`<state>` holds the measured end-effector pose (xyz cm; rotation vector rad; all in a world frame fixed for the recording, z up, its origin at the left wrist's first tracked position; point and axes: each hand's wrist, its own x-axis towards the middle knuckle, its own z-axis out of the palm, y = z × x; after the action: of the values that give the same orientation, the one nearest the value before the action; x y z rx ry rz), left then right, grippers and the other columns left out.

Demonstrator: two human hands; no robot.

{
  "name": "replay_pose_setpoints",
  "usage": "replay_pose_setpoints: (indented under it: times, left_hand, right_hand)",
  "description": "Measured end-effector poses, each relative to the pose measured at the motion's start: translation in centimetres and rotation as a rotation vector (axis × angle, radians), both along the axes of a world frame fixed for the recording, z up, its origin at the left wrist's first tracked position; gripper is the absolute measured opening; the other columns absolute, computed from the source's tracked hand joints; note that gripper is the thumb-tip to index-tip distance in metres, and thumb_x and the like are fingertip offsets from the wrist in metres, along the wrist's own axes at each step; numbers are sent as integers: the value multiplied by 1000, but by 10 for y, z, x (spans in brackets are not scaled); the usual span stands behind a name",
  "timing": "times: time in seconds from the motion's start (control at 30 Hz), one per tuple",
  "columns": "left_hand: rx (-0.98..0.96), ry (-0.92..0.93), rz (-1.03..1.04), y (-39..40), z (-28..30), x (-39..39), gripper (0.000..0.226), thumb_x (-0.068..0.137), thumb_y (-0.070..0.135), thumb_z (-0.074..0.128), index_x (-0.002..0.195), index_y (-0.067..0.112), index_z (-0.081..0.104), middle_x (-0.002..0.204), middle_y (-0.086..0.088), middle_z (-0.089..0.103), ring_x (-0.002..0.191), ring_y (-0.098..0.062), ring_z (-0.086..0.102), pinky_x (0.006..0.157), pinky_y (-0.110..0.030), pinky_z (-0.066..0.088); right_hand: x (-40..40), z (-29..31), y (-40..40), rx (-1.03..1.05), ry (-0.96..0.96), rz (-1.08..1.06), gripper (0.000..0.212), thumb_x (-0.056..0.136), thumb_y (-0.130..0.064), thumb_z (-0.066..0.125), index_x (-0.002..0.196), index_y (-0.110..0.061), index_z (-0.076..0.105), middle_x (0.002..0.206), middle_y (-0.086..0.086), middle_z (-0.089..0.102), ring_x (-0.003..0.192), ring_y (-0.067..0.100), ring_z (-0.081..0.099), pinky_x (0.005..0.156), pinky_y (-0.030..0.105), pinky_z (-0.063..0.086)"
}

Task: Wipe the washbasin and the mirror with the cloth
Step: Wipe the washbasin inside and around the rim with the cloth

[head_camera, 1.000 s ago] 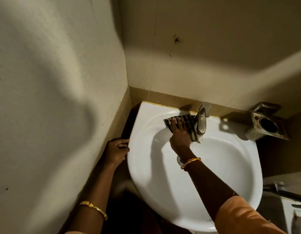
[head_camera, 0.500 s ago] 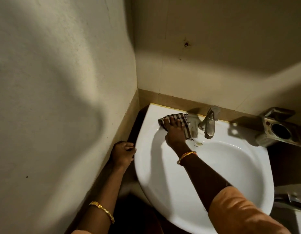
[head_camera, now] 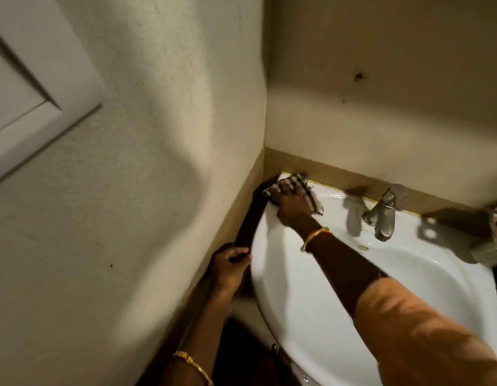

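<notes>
The white washbasin [head_camera: 311, 296] fills the lower right, set into a wall corner. My right hand [head_camera: 293, 203] presses a checked cloth [head_camera: 289, 182] flat onto the basin's back left corner, next to the side wall. My left hand [head_camera: 230, 267] grips the basin's left rim, fingers curled over the edge. A metal tap [head_camera: 382, 215] stands at the back of the basin, to the right of the cloth. No mirror glass is in sight.
A white framed panel [head_camera: 33, 107] hangs on the left wall at the top left. A metal holder [head_camera: 495, 235] sits at the right edge beside the basin. Brown tile trim [head_camera: 353, 174] runs along the wall behind the rim.
My right hand has slid the cloth leftwards from beside the tap into the basin's back left corner. The view has swung left. My left hand still holds the rim.
</notes>
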<state>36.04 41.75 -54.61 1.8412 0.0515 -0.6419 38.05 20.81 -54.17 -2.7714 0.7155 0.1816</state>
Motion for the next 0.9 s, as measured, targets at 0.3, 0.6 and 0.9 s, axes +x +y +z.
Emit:
replay_pose_setpoints:
  times: [0.3,0.6,0.9]
  left_hand:
    - [-17,79,-36,18,3,-12,34,76,-12,67,110,-11,62,112,-27,65,93,-22,59,79,-25,50]
    - [-35,108,99,17,-8,-22,38,77,-10,68,113,-9,55,109,-26,62,65,-15,59,51,-19,53]
    - [-32,260,216,22,-6,-23,42,97,36,34,126,9,49,116,-9,60,98,-30,61,74,-34,52]
  right_hand:
    - [10,8,15,-68,44,11,60,91,-9,43,146,-28,29,159,3,11,144,40,6,118,50,15]
    - [-9,8,21,53,31,180,62,86,2,44,141,-24,41,157,0,20,146,32,4,117,45,20]
    - [-114,-41,144,304,-284,220,60,85,-3,48,143,-16,39,158,7,13,145,35,-3,114,33,-5]
